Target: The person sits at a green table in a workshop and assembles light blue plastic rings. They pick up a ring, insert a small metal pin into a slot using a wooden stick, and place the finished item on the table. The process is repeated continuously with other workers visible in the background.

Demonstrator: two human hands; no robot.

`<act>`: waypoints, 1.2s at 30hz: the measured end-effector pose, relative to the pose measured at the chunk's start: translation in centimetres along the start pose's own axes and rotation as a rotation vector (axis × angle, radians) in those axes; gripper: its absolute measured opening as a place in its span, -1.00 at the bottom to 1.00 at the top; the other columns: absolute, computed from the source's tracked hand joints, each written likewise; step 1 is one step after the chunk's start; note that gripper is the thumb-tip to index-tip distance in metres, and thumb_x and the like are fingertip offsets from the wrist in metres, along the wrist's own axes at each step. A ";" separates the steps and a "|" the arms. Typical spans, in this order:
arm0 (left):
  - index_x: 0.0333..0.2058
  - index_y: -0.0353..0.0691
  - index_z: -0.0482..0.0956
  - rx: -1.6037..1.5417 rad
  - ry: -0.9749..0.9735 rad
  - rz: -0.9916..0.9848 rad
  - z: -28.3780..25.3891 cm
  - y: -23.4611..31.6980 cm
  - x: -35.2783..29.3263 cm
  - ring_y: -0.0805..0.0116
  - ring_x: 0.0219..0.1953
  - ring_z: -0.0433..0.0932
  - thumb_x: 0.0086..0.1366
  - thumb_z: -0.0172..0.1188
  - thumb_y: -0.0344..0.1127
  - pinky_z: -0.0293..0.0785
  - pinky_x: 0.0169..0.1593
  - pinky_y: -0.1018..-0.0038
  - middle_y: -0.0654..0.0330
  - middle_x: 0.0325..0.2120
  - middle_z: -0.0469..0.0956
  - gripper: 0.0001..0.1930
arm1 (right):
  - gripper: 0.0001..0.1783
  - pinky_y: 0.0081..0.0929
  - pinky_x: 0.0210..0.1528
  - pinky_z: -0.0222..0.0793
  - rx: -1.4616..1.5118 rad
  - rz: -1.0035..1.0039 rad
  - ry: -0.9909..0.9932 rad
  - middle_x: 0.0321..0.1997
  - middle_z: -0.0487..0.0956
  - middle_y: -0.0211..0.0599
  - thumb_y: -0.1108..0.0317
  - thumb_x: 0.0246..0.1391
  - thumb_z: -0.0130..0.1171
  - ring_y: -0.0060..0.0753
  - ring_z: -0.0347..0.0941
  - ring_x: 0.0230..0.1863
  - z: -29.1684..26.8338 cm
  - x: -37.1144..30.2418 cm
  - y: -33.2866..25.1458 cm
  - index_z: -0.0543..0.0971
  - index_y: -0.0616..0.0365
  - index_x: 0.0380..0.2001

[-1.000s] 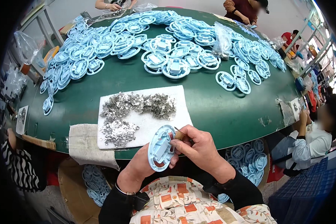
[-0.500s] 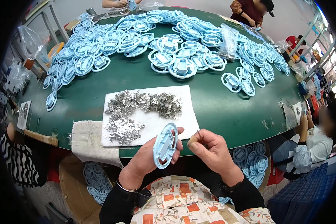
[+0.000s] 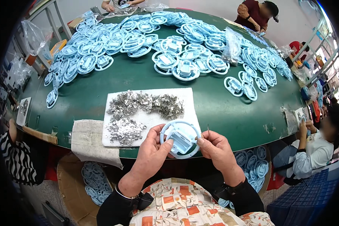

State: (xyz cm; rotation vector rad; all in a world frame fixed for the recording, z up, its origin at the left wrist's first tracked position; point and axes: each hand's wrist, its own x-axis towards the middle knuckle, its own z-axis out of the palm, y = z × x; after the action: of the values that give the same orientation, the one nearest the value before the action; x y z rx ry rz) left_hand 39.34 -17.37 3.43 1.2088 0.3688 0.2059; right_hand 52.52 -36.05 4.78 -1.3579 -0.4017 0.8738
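Note:
My left hand is closed on a light blue plastic steering-wheel-shaped part, thumb on its face and fingers behind the rim. The part faces me, showing a raised rectangular box in its middle. At its right rim, my right hand pinches a thin dark metal tool that points upward; its exact kind is unclear. The right thumb tip meets or nearly meets the rim. Just beyond my hands lies a white foam board bearing heaps of small silvery metal pieces.
Many more blue wheel parts are piled across the green table. A folded cloth lies by the board's left side. Below the table edge, a cardboard box holds blue parts. Other people work around the table, one at right.
The blue wheel part has turned from edge-on to facing me and moved slightly right. My right hand has come closer to its rim, still pinching the thin tool.

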 end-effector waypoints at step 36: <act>-0.01 -0.30 0.61 0.467 -0.018 0.086 -0.3 1.5 1.5 0.65 -0.29 0.56 0.47 0.23 -0.22 0.53 -0.21 0.58 0.26 -0.33 0.69 -0.72 | -0.87 -0.76 -0.32 0.29 -0.119 -0.103 -0.041 -0.36 0.55 -0.61 0.38 0.29 0.28 -0.85 0.34 -0.36 3.1 4.5 -0.4 0.58 0.22 -0.25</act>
State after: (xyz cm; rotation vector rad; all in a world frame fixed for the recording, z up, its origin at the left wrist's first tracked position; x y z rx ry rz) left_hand 40.71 -16.06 4.53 1.6873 0.3597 0.1885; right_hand 53.30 -30.67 4.81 -1.4172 -0.5577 0.8041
